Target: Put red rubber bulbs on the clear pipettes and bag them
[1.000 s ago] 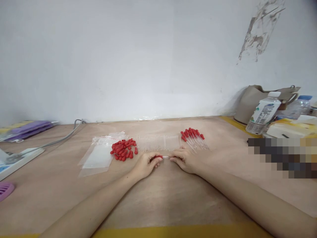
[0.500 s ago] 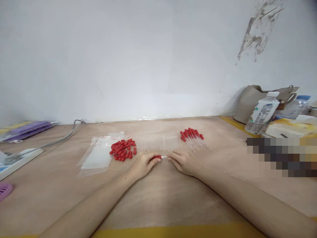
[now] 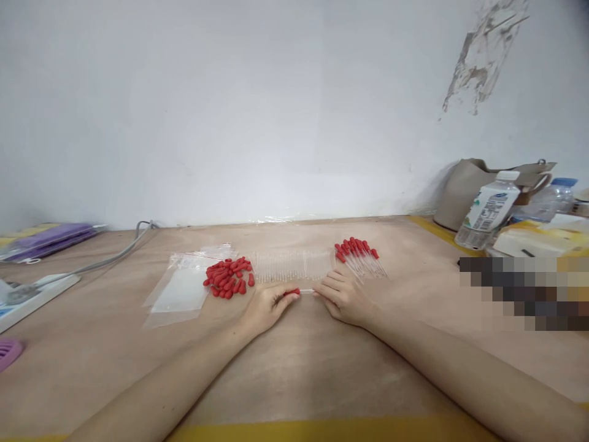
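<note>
Red bulb pinched in left hand, clear tube in right hand, its fingers now more fanned.

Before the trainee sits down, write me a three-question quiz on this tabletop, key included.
1. True or false: the left hand holds a red bulb.
2. The loose red bulbs lie nearest to: A) the white-capped bottle; B) the plastic bags; C) the power strip.
3. Fill in: the bulb-topped tubes lie to the ____ of the row of clear tubes.

Key: 1. True. 2. B. 3. right.
</note>
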The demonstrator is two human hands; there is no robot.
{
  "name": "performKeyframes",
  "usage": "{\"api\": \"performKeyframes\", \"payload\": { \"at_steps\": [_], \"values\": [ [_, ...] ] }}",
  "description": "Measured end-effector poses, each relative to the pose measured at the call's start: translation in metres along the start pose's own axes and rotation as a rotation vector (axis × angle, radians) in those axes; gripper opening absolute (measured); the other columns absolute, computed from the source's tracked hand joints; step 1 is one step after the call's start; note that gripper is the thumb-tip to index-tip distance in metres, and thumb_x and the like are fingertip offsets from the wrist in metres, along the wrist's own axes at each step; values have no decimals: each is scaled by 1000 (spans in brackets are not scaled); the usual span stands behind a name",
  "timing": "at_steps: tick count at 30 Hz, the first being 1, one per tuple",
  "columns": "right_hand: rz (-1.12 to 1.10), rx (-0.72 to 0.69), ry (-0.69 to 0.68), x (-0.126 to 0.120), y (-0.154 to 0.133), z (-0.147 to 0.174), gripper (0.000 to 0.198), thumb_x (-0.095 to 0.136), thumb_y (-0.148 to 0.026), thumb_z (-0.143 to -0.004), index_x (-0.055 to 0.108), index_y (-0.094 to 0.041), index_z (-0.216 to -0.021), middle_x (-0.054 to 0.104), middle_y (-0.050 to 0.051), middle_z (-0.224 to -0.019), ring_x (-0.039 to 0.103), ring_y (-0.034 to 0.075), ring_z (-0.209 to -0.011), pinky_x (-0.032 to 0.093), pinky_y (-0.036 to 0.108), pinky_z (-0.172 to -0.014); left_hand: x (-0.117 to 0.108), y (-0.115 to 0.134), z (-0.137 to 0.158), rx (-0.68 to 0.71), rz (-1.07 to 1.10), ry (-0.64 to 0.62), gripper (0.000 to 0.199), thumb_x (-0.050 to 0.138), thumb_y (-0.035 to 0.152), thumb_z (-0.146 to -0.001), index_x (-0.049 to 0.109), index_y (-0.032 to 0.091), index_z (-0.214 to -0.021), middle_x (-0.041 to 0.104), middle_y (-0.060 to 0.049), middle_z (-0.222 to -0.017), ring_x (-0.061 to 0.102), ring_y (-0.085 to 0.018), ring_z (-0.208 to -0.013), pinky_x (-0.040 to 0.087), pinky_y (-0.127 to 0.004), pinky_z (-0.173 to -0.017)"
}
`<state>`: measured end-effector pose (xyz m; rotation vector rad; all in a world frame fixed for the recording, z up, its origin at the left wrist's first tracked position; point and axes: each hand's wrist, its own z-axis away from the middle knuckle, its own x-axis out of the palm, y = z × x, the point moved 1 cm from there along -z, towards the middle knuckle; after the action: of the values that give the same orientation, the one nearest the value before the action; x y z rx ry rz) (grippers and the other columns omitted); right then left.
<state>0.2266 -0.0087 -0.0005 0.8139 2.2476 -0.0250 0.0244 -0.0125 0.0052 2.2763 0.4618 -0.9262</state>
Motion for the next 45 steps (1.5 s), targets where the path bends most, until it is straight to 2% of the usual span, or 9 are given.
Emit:
{"api": "performKeyframes", "payload": {
  "at_steps": [18, 25, 30, 34, 36, 38, 41, 43, 45],
  "values": [
    [-164, 121, -77, 12, -5, -1, 30, 35, -22, -89, 53, -15, -66, 53, 3, -60, 44, 13, -59, 34, 26, -60, 0, 2, 1, -11, -25, -105, 21, 47, 29, -85, 64, 20, -93, 67, -1, -77, 60, -13, -67, 45, -24, -63],
    [-207, 199, -134, 14, -3, 0, 29, 34, -26, -90, 58, -15, -76, 57, 4, -67, 48, 13, -64, 36, 25, -63, 1, 1, 0, 26, -14, -60, 19, 49, 27, -84, 64, 20, -93, 68, -2, -83, 62, -15, -74, 47, -25, -67],
    [-129, 178, -269, 0, -5, -11, 25, 38, -24, -88, 59, -16, -75, 60, 4, -69, 50, 15, -69, 34, 28, -68, 3, -2, -1, 49, -39, 3, 16, 51, 25, -83, 63, 18, -91, 67, -3, -84, 61, -15, -77, 48, -26, -71],
    [3, 136, -319, -7, 8, -14, 20, 42, -21, -84, 61, -17, -77, 61, 4, -69, 50, 17, -72, 30, 31, -70, 2, -5, 1, 1, -107, 82, 27, 51, 20, -81, 53, 19, -108, 61, -5, -98, 58, -16, -85, 47, -29, -76],
    [49, 286, -274, -8, 25, -9, 21, 42, -22, -84, 61, -17, -78, 62, 5, -71, 51, 17, -73, 30, 30, -70, 0, -6, 2, -57, -154, 123, 40, 53, 20, -79, 43, 20, -119, 55, -7, -108, 55, -18, -92, 46, -33, -80],
    [121, 599, -172, -8, 47, 0, 23, 42, -25, -83, 63, -17, -78, 63, 6, -72, 52, 17, -71, 31, 30, -68, -1, -6, 2, -88, -172, 111, 47, 54, 19, -77, 39, 22, -122, 51, -8, -112, 52, -20, -97, 45, -35, -82],
    [213, 1014, -134, -9, 77, 16, 26, 43, -34, -80, 63, -19, -72, 64, 6, -71, 55, 19, -68, 30, 31, -67, 0, -5, 1, -78, -157, 28, 42, 52, 17, -78, 41, 22, -118, 51, -7, -108, 51, -20, -98, 45, -35, -82],
    [243, 1159, -160, -9, 89, 24, 28, 44, -38, -78, 63, -20, -66, 63, 5, -66, 56, 21, -68, 29, 33, -69, 1, -5, 0, -72, -146, -6, 37, 50, 17, -79, 44, 22, -114, 51, -6, -106, 52, -20, -95, 45, -34, -81],
    [254, 1213, -188, -7, 95, 29, 30, 45, -41, -76, 62, -20, -62, 62, 5, -62, 56, 22, -67, 28, 35, -71, 2, -6, 0, -67, -143, -11, 31, 50, 17, -79, 47, 21, -110, 52, -6, -104, 53, -19, -93, 45, -34, -80]
  ]
}}
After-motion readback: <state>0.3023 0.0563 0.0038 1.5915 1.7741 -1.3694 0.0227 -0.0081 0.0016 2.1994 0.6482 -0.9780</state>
